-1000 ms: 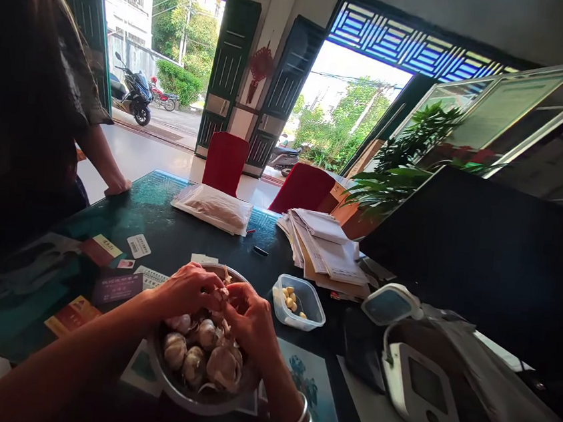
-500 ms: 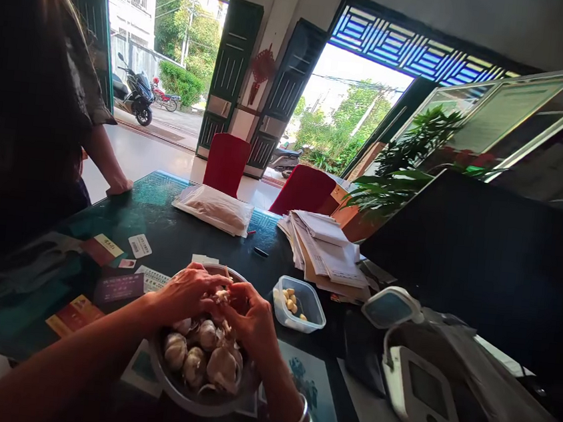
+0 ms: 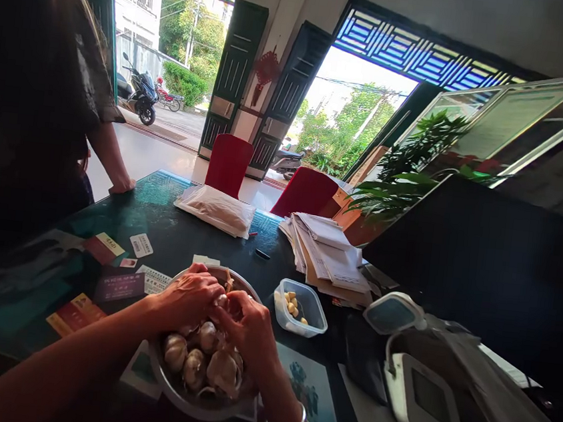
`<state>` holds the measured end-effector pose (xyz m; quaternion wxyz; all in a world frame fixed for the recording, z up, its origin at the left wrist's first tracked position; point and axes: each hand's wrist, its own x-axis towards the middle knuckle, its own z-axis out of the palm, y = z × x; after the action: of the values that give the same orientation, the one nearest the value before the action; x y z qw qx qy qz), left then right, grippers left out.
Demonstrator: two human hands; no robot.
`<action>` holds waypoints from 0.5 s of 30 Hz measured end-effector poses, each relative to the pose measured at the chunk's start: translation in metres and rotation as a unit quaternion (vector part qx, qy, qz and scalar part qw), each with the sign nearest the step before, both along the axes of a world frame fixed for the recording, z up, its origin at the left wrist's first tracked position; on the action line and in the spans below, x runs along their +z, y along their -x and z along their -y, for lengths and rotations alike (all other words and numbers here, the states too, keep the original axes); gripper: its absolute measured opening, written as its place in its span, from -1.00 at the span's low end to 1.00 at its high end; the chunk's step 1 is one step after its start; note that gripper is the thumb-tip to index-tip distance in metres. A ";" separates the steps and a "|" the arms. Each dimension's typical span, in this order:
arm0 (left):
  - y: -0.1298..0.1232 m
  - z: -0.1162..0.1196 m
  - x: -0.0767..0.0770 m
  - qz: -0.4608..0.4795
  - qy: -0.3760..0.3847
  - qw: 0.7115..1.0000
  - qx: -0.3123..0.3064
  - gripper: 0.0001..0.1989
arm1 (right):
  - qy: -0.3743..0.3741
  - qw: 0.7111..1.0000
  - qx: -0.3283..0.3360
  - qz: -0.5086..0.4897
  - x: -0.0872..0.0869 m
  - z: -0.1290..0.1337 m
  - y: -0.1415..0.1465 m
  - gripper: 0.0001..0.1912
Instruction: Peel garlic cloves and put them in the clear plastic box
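Note:
A metal bowl point(image 3: 175, 398) stands on the dark glass-topped table, with several whole garlic bulbs point(image 3: 194, 368) and loose skins in it. Over its far side, my left hand point(image 3: 194, 299) and my right hand point(image 3: 247, 318) meet with bent fingers. Between their fingertips they pinch a small pale piece of garlic point(image 3: 220, 300), partly hidden by the fingers. Right of the bowl sits a clear plastic container point(image 3: 307, 328) holding several peeled garlic cloves point(image 3: 291, 301).
Papers point(image 3: 324, 256) are stacked behind the container. A blood pressure monitor point(image 3: 425, 401) and a dark screen point(image 3: 482, 259) are at the right. Cards point(image 3: 120, 286) lie left, a plastic-wrapped package point(image 3: 216, 209) farther back. Another person point(image 3: 32, 91) leans a hand on the table's far left.
My hands have drawn closer together over the bowl, and my fingers have shifted around the garlic piece. The whole view has moved slightly.

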<state>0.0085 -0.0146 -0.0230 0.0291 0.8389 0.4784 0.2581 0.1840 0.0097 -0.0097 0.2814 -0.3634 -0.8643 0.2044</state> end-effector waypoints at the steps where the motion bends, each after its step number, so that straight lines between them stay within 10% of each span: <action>1: 0.000 0.000 0.001 -0.001 0.004 1.000 0.006 -0.83 | -0.003 1.000 0.002 0.007 0.000 0.001 0.000 -0.82; 15: 0.002 0.003 0.010 -0.002 0.016 1.000 0.007 -0.50 | -0.034 0.999 -0.034 0.027 -0.003 -0.002 0.000 -0.91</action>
<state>0.0067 -0.0173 -0.0131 0.0393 0.8355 0.4882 0.2489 0.1836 0.0120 -0.0126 0.2773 -0.3882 -0.8650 0.1558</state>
